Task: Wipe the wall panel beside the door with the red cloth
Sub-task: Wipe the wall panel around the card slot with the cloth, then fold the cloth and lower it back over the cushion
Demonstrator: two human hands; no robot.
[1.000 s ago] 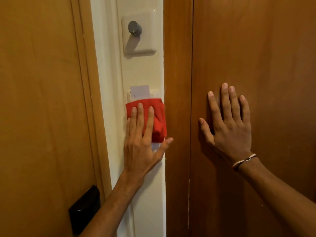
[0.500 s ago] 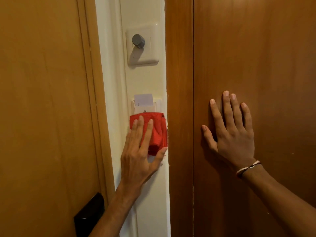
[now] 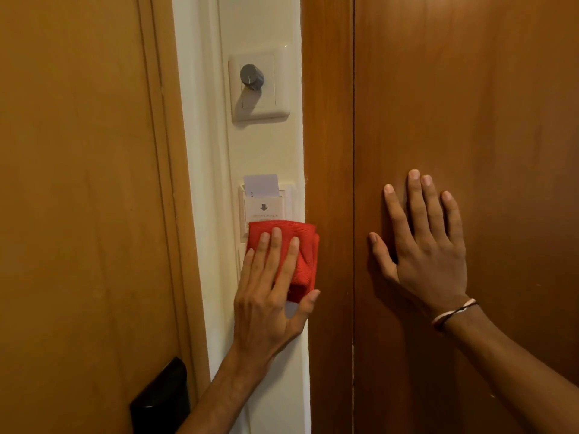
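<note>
left hand (image 3: 266, 296) presses red cloth (image 3: 300, 249) flat at panel's (image 3: 266, 145) right edge; right hand (image 3: 429, 245) splayed.

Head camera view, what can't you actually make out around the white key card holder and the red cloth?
- Lower part of the white key card holder: covered by the folded red cloth and the left hand.
- Faint print under the holder's arrow: too small to read.
- White key card: lower part hidden in the slot.
- Black door lock plate: cut off by the bottom edge.

A hotel-room entry: a key-card power slot (image 3: 266, 202) below a dimmer knob (image 3: 251, 77), electronic door lock (image 3: 161, 399) at seven o'clock.
</note>
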